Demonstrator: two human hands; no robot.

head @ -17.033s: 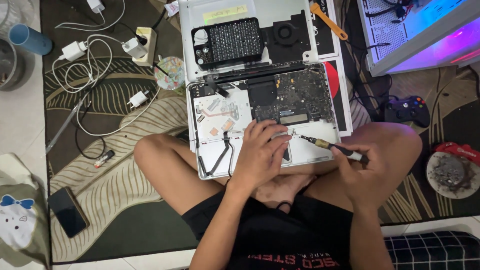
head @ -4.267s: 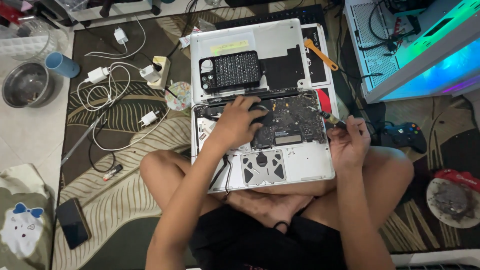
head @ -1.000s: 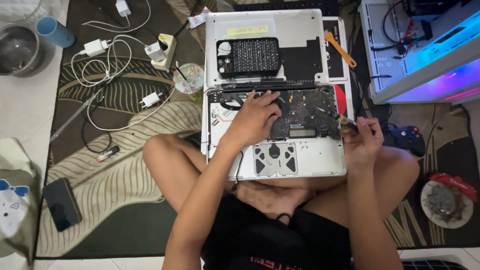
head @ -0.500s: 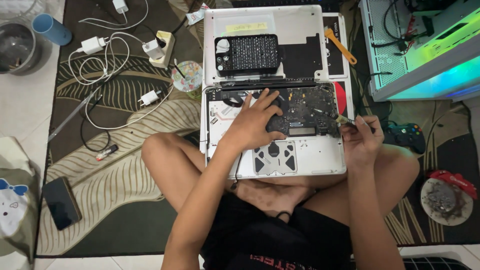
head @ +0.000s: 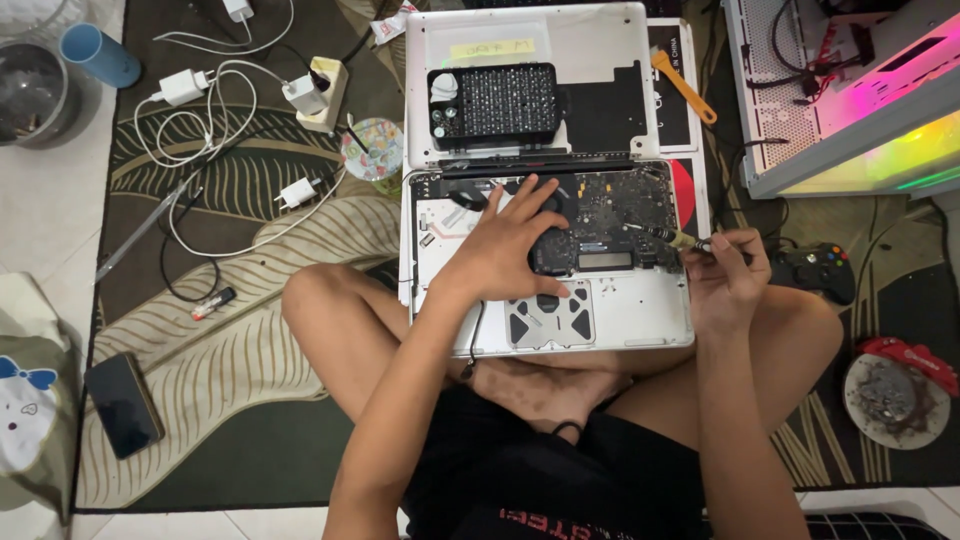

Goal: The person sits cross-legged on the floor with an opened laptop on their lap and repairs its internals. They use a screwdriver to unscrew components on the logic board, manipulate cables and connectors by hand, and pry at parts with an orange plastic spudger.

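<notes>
An opened silver laptop (head: 640, 310) rests on my crossed legs, its dark circuit board (head: 620, 215) exposed. My left hand (head: 505, 250) lies flat with spread fingers on the board's left part, near the round fan. My right hand (head: 728, 275) grips a thin screwdriver (head: 665, 236) at the laptop's right edge, its tip touching the right side of the board. Behind the laptop lies its removed silver bottom cover (head: 600, 45), carrying a black case of screwdriver bits (head: 495, 105).
A patterned rug holds white chargers and cables (head: 215, 110), a power strip (head: 322, 95), a black phone (head: 123, 403) and an orange tool (head: 683, 85). A lit computer case (head: 850, 90) stands at the right, with a black game controller (head: 815, 270) and a round tray (head: 895, 395) nearby.
My left hand slid slightly along the board and keeps pressing it. My right hand stays at the laptop's right edge with the screwdriver. The view shifted a little.
</notes>
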